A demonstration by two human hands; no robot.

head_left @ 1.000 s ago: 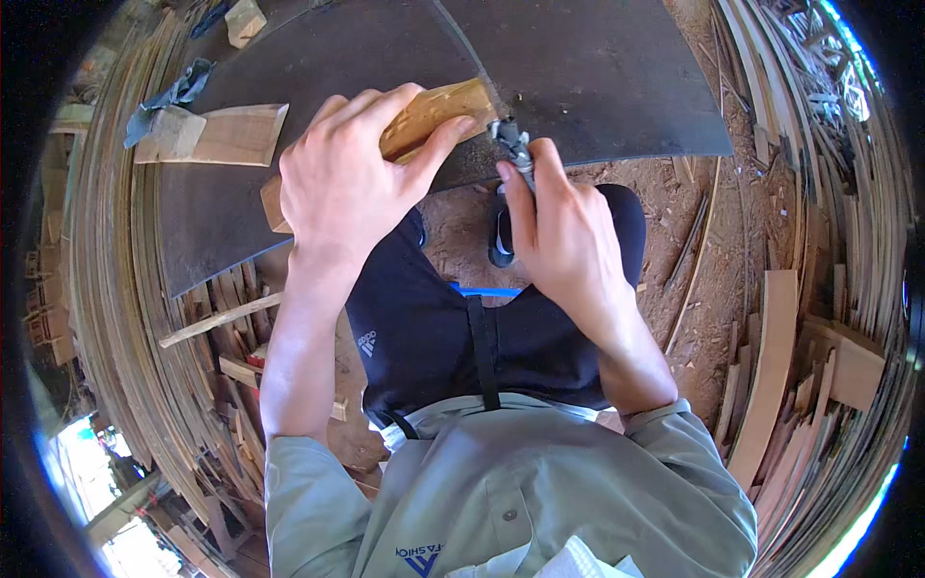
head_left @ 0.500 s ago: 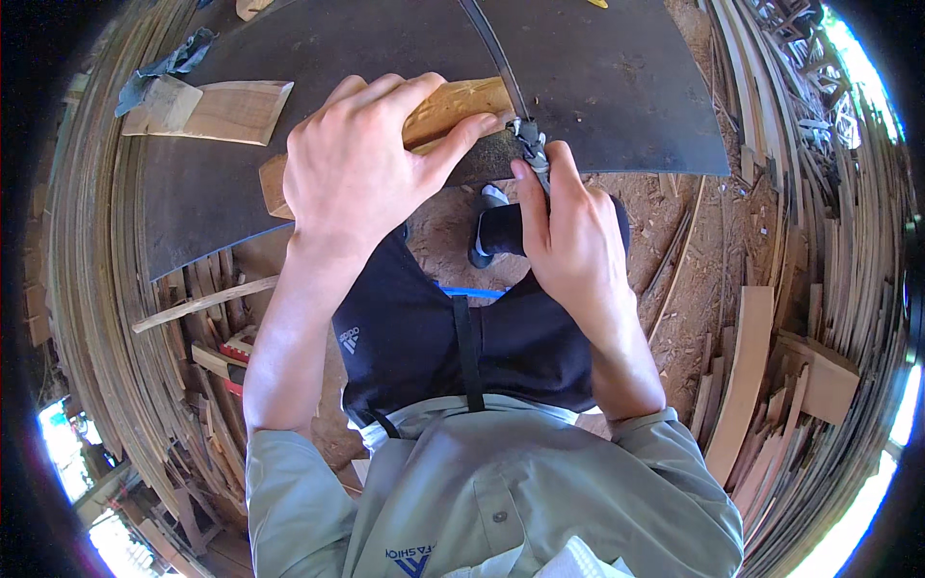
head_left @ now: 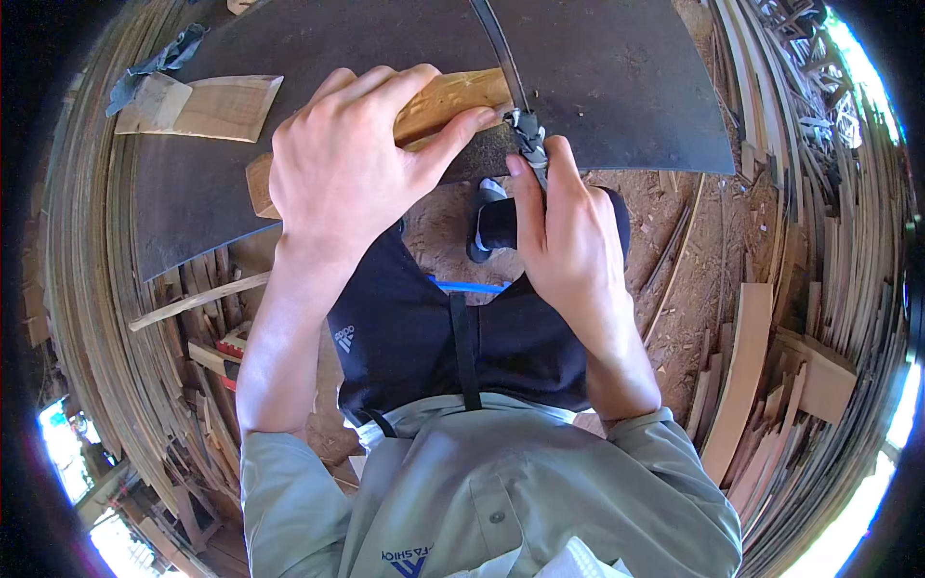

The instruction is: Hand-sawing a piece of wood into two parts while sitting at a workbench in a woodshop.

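Observation:
My left hand [head_left: 337, 159] is wrapped over a wooden block [head_left: 453, 101], its thumb along the near side. The block's other end [head_left: 260, 186] shows beyond the wrist side of the hand. My right hand [head_left: 568, 212] is closed round the handle end of a long, thin, dark blade-like tool [head_left: 503, 53], bound with grey wrapping [head_left: 527, 135] just above the fingers. The dark strip passes right by the block's right end; whether they touch, I cannot tell. Its far end leaves the top of the picture.
Under the block is a dark, curved-edged work surface [head_left: 617, 106]. A flat wooden piece [head_left: 226, 108] and a blue-grey rag [head_left: 178, 50] lie at its left. Long boards and strips [head_left: 101, 212] stack on the left, with more planks [head_left: 742, 376] on the right, over a brown dirt floor [head_left: 713, 250].
Both hands, the block and the tool shift very slightly to the left in the picture, as does the flat piece. Both grips stay the same.

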